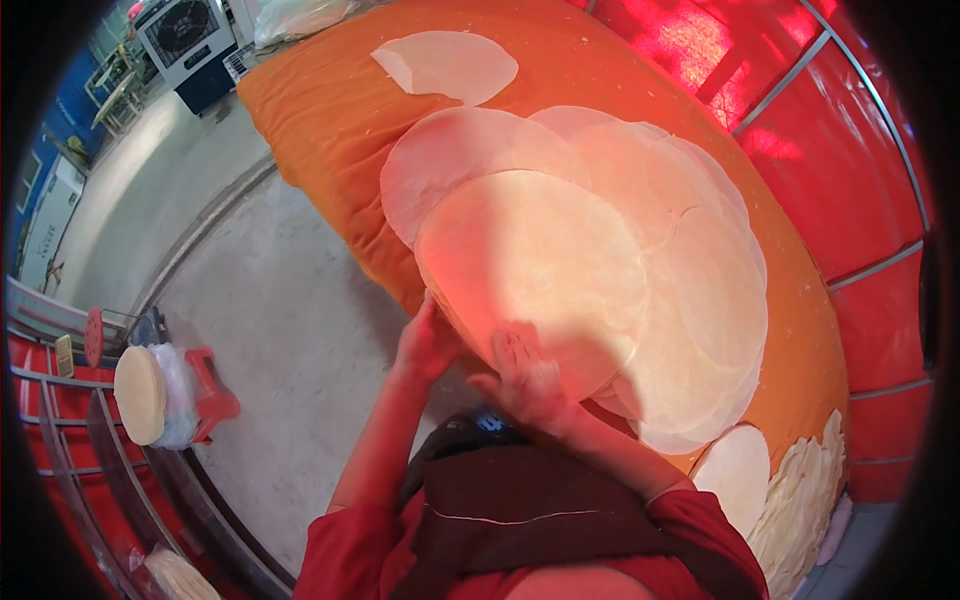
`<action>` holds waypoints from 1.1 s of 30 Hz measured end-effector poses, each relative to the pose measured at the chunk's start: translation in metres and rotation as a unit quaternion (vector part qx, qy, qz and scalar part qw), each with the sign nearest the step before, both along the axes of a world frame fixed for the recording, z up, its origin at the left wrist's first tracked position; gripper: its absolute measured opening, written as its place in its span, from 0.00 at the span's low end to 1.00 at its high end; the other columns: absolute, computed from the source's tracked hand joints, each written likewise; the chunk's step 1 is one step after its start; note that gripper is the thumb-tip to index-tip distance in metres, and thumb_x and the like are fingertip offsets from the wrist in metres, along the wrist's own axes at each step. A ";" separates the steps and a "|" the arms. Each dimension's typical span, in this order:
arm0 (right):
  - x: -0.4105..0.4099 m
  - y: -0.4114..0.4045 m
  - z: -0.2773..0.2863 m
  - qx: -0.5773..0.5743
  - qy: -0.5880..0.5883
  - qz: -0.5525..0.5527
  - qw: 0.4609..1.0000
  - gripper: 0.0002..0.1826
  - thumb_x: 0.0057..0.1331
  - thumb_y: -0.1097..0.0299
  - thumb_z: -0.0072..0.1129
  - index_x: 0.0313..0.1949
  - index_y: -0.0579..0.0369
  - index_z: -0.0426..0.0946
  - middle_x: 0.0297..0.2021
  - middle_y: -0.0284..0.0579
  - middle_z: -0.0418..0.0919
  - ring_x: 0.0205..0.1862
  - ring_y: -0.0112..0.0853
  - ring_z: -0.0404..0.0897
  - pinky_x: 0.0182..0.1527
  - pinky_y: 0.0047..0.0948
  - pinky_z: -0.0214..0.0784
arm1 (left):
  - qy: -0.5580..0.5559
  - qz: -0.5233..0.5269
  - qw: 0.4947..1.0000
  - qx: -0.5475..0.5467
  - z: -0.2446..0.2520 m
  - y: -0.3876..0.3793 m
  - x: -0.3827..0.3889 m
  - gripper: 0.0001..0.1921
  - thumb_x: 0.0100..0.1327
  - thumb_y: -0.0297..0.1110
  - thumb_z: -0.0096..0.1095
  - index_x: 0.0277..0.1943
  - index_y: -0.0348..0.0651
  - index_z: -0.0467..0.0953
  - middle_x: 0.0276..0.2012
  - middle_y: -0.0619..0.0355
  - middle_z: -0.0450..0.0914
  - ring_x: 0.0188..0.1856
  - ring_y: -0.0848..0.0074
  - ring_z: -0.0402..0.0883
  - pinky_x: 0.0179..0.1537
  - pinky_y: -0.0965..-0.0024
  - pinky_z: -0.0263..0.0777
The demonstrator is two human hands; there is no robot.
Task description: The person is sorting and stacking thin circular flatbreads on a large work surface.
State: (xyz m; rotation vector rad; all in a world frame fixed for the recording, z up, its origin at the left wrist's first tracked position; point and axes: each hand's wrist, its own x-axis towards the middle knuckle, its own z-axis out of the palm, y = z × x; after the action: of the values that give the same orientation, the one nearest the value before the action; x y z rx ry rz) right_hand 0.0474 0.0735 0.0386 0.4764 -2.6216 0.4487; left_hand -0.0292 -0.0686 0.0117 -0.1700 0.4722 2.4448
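A stack of large, thin round dough sheets lies in front of me on an orange cloth. More round sheets fan out beneath and beside it, overlapping to the right and at the far side. My left hand is at the near left edge of the stack, its fingertips against the rim and partly hidden; its hold is unclear. Palm down, my right hand rests on the near part of the top sheet, slightly blurred. A separate sheet with a folded corner lies at the far end of the cloth.
Near right are a pale round stack and a heap of layered pale sheets. At left, a round stack and clear plastic stand by a red stool. An air cooler is at far left; red panels line the right.
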 end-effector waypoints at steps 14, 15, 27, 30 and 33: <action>-0.119 0.137 0.277 -0.142 -0.123 -0.097 0.978 0.09 0.53 0.74 0.48 0.33 0.62 0.75 0.21 0.34 0.74 0.22 0.18 0.70 0.23 0.21 0.62 | -0.033 0.050 0.987 -0.148 -0.012 0.003 -0.067 0.20 0.56 0.39 0.57 0.42 0.30 0.66 0.42 0.39 0.71 0.44 0.60 0.73 0.46 0.59 0.69; -0.126 0.119 0.280 -0.101 -0.090 -0.084 0.987 0.09 0.54 0.75 0.46 0.32 0.63 0.74 0.20 0.32 0.73 0.22 0.19 0.70 0.23 0.23 0.62 | -0.036 0.056 0.986 -0.151 -0.016 -0.001 -0.072 0.20 0.56 0.39 0.57 0.42 0.30 0.66 0.42 0.39 0.71 0.44 0.60 0.73 0.46 0.59 0.69; -0.218 0.063 -0.040 0.207 -0.079 0.138 0.965 0.16 0.47 0.74 0.45 0.39 0.56 0.63 0.20 0.43 0.70 0.21 0.41 0.71 0.21 0.38 0.56 | -0.003 0.119 0.958 -0.261 -0.032 0.017 -0.089 0.09 0.59 0.28 0.44 0.41 0.33 0.67 0.35 0.50 0.75 0.35 0.66 0.77 0.37 0.66 0.75; -0.193 0.041 -0.035 0.183 -0.057 0.089 0.977 0.15 0.48 0.73 0.45 0.38 0.56 0.63 0.19 0.46 0.70 0.21 0.43 0.71 0.21 0.42 0.57 | 0.001 0.124 0.970 -0.207 -0.038 0.005 -0.083 0.10 0.59 0.27 0.41 0.42 0.34 0.67 0.37 0.51 0.75 0.37 0.67 0.77 0.40 0.65 0.73; -0.179 0.037 -0.026 0.172 -0.120 0.062 0.976 0.16 0.49 0.74 0.44 0.41 0.56 0.64 0.22 0.49 0.72 0.24 0.45 0.73 0.23 0.44 0.61 | 0.026 0.132 0.971 -0.197 -0.039 0.008 -0.084 0.10 0.61 0.26 0.41 0.43 0.34 0.66 0.38 0.52 0.74 0.39 0.68 0.76 0.40 0.66 0.73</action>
State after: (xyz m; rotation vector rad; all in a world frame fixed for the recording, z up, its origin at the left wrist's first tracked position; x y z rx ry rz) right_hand -0.1317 0.1104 0.0130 0.7399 -2.9288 0.0890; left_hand -0.1131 -0.0604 -0.0271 -0.3540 1.0162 2.5887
